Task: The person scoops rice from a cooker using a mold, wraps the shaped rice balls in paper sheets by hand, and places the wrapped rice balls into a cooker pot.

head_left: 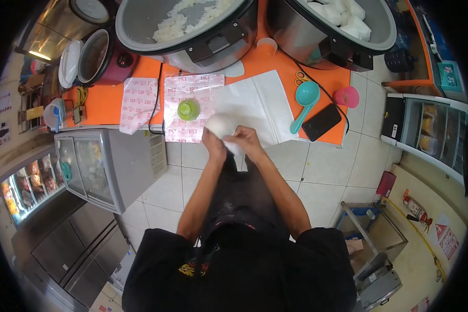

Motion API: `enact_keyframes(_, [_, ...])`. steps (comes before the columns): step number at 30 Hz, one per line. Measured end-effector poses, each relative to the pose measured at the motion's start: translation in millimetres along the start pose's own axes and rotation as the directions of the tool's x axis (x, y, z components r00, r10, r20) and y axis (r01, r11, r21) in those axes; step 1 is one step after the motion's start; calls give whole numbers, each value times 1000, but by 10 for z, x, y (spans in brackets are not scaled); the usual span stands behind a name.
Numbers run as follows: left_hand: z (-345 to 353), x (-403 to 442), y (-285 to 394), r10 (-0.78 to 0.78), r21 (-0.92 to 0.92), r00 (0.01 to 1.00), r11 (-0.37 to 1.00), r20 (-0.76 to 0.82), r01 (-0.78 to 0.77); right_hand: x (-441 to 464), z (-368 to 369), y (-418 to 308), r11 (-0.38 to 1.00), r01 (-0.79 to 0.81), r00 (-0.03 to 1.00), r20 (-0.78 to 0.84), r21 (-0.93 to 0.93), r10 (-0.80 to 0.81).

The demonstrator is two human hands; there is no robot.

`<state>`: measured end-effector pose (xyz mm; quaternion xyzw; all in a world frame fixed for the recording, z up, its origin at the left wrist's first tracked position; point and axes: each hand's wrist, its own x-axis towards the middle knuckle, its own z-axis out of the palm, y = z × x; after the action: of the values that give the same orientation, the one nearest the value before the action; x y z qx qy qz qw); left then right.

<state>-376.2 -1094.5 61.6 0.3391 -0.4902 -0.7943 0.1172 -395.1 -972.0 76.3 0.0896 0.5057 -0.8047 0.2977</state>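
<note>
In front of my body, a rounded white plastic bag (221, 126), plump and seemingly filled with rice, is held between both hands. My left hand (213, 145) is wrapped round its left and lower side. The fingers of my right hand (247, 144) pinch the bag's gathered neck, and a loose white tail hangs below. Just beyond lies a stack of flat white sheets or bags (265, 104). To the left, a small green cup (189, 109) rests on pink-printed clear plastic packaging (179, 132).
A large cooker (187, 52) holding loose white rice stands at the back; another cooker (327, 49) holds several white bundles. On the orange table (325, 78) lie a turquoise scoop (308, 94), scissors (301, 79), a phone (322, 122) and a pink cup (347, 96).
</note>
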Motion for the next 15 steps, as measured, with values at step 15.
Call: enact_keyframes(15, [385,-129,1662,-151,328,982,939,113,107,-6,427,-815,-79,752,467,614,-654,-636])
